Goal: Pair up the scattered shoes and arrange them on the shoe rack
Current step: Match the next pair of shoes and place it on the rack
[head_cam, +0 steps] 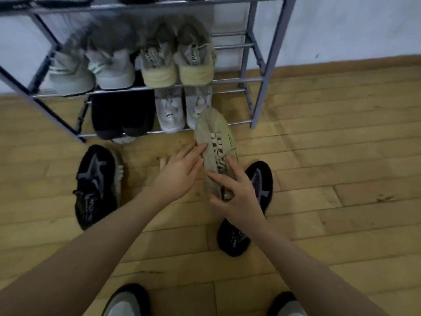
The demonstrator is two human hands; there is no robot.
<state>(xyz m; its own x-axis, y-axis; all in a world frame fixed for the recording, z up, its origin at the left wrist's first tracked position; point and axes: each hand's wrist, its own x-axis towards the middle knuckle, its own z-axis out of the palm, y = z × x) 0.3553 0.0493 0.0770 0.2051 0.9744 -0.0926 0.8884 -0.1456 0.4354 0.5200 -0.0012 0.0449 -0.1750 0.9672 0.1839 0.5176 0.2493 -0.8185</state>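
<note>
The beige shoe (213,147) lies tilted on the wooden floor (330,156) just in front of the shoe rack (255,65), its toe reaching the rack's bottom rail. The right hand (237,197) grips its heel end, thumb and fingers curled round the collar and laces. The left hand (180,172) touches the shoe's side with straight, spread fingers. A black shoe (262,181) lies partly under the right hand and the beige shoe; another black shoe with a star (95,185) sits well apart to the left. On the rack, a beige pair (177,58) and a pale grey pair (91,69) fill the middle shelf; below are a white pair (180,108) and what seems a dark pair (120,115), too blurred to be sure
</note>
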